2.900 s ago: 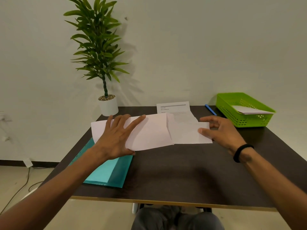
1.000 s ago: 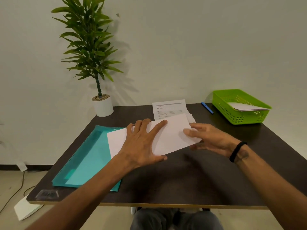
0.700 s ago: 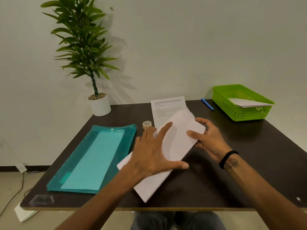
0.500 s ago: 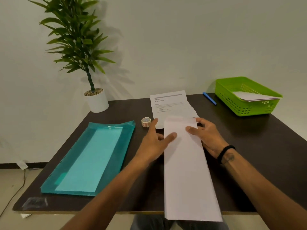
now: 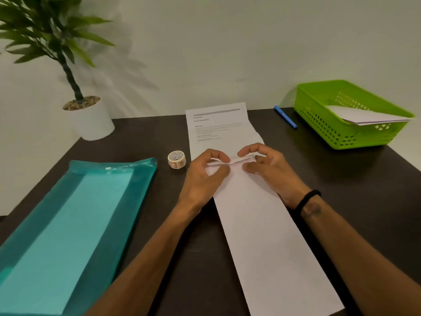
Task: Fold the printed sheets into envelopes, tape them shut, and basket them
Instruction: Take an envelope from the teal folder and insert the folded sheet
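Paper strip (image 5: 271, 236) lies lengthwise on the worktop (image 5: 364, 190). Left hand (image 5: 202, 179) and right hand (image 5: 271, 172) pinch its far end, probably to begin a fold. Tape (image 5: 176, 159) waits beside; basket (image 5: 350, 115) stands farther right.

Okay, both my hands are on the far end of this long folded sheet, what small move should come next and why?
Probably press that lifted far edge flat into a crease. Both the left hand and right hand pinch the end of the folded sheet, which is turned up slightly, not yet flattened. The tape roll lies untouched beside it, so taping likely comes later.
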`<state>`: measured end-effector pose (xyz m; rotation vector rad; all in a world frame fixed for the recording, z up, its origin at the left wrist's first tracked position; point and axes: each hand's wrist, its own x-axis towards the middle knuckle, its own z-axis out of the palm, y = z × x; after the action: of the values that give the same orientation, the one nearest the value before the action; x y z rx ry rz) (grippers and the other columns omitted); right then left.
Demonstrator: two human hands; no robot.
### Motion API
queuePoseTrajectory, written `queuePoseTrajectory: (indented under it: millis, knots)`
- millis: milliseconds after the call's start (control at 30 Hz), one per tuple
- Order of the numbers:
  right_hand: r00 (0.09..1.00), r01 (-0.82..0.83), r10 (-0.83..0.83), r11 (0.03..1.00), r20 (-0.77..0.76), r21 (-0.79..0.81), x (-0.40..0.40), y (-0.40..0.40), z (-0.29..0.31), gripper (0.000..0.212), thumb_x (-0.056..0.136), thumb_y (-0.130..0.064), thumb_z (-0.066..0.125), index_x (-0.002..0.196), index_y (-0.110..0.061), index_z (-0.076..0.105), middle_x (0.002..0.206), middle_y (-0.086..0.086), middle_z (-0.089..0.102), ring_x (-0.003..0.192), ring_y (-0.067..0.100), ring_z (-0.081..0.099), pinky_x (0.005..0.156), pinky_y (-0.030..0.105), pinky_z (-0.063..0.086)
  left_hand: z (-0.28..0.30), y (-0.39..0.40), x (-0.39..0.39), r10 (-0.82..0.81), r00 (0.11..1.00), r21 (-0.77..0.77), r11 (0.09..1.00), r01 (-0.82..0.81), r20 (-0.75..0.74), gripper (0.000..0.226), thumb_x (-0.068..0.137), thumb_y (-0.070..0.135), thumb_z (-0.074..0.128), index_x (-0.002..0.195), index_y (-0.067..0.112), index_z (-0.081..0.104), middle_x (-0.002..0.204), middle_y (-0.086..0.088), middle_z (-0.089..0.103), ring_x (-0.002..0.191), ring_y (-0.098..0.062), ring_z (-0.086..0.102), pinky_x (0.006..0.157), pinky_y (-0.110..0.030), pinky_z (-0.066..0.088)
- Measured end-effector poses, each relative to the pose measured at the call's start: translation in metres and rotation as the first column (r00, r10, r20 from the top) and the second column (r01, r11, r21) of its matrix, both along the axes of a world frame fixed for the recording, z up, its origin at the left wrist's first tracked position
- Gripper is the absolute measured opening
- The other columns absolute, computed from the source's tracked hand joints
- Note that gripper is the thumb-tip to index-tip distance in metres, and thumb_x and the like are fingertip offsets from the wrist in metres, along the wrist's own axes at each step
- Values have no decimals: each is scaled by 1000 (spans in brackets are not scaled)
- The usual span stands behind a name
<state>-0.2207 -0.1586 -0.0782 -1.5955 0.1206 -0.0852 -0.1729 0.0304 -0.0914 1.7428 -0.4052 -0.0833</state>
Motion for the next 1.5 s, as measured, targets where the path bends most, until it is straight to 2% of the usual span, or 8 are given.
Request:
queuePoseTrajectory:
  millis: [200,567,700,933,1100,1233,1333,1500]
  knots:
    - [999,-8,9,1000,42,-6,-2,1,-2,18,92,1,72,109,-6,72,87,-15,77,78,6,74,61,19,56,-1,0,0,-39,999,-11,999,39,31,11,94,13,70,98,23,73,105,28,66,104,8,59,85,-21,54]
    - [996,49,-41,994,85,-96,-4,7,0,27,84,-14,84,107,-7,73,90,-16,77,82,5,75,64,16,55,-2,-1,1,-29,999,0,1000,30,41,5,95,26,72,98,24,75,107,20,70,108,3,61,92,-21,49]
    - [997,49,-43,994,69,-97,-4,8,1,24,87,-11,81,108,-8,72,91,-18,76,82,6,75,63,17,56,-1,-1,0,-25,998,26,999,24,56,12,95,21,72,106,26,72,114,29,62,103,24,54,76,-3,48]
    - [996,85,-84,996,22,-42,-4,8,2,22,89,-9,79,108,-14,69,102,-2,79,84,18,78,64,26,59,2,-3,-4,6,996,11,1000,-7,93,21,97,16,70,116,25,67,116,33,52,96,33,48,67,2,44]
    - [987,161,-160,986,25,-49,-5,9,3,20,91,-8,77,108,-12,70,89,5,80,73,19,76,57,23,56,6,-1,-7,35,998,-46,998,-33,52,25,99,16,66,113,36,65,120,35,55,103,-1,64,71,-22,61]
    - [975,221,-219,974,38,-43,-5,8,1,15,92,-5,74,104,-14,71,77,4,78,66,18,74,56,25,56,8,-1,-8,65,998,-52,997,-64,15,28,101,15,62,116,40,62,134,6,64,98,-17,71,73,-46,64]
    - [971,241,-239,967,30,-78,-4,8,2,15,94,-2,70,103,-15,72,66,-5,71,53,6,65,50,18,50,9,-1,-9,83,996,-28,996,-82,38,30,103,15,58,113,44,60,137,4,61,100,-20,69,76,-50,63]
    - [965,261,-262,960,3,-101,-2,8,3,22,96,0,61,101,-17,74,84,-3,69,54,-1,64,51,14,51,8,-1,-10,88,994,-2,996,-88,63,32,105,14,51,118,42,57,113,12,64,92,-29,64,74,-55,56]
